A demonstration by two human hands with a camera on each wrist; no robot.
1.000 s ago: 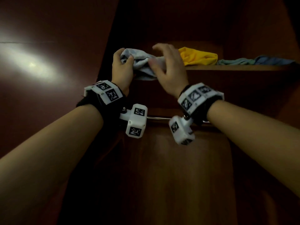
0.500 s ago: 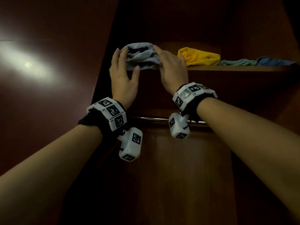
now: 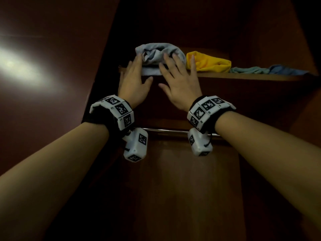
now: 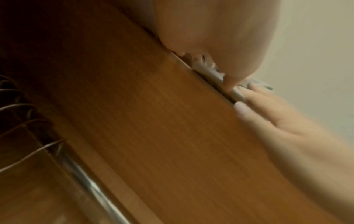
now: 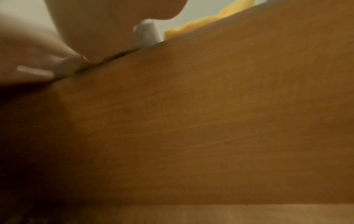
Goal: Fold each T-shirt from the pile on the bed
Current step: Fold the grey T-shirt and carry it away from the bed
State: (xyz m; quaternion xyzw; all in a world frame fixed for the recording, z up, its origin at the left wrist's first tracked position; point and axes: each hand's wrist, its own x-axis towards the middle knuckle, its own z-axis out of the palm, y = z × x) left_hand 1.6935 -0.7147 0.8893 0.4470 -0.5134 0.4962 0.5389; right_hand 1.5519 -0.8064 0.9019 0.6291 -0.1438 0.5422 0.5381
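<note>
Overhead, the head view looks up into a dark wooden wardrobe with a bright reflection on the closed door panel [image 3: 34, 70] at far left. Left hand [image 3: 134, 84]: raised to the front edge of the upper shelf [image 3: 251, 77], fingers straight and together, fingertips against the left side of the grey T-shirt [image 3: 159, 54]; grip released, nothing enclosed. Grey T-shirt: a bundled, loosely folded piece sitting on the shelf at its left end, its lower layer slightly overhanging the shelf edge between the two hands. Right hand [image 3: 179, 82]: fingers spread and extended, laid flat on the right front of the same garment; grip released, pressing rather than clasping. Both wrists carry white marker-covered bands with a camera block hanging beneath.

Just right of the grey piece, touching or nearly touching it, lies a yellow T-shirt [image 3: 210, 64]; contact cannot be confirmed. Further right along the shelf lie a flattened teal garment [image 3: 246, 69] and a blue garment [image 3: 284, 70], side by side. Below the shelf a metal hanging rail [image 3: 166, 130] runs horizontally.

Left wrist view: blurred, showing shelf underside, grey cloth [image 4: 214, 75] at the edge, and wire hangers [image 4: 21, 121] on the rail. Right wrist view: blurred, with yellow fabric [image 5: 203, 28] above the shelf edge.
</note>
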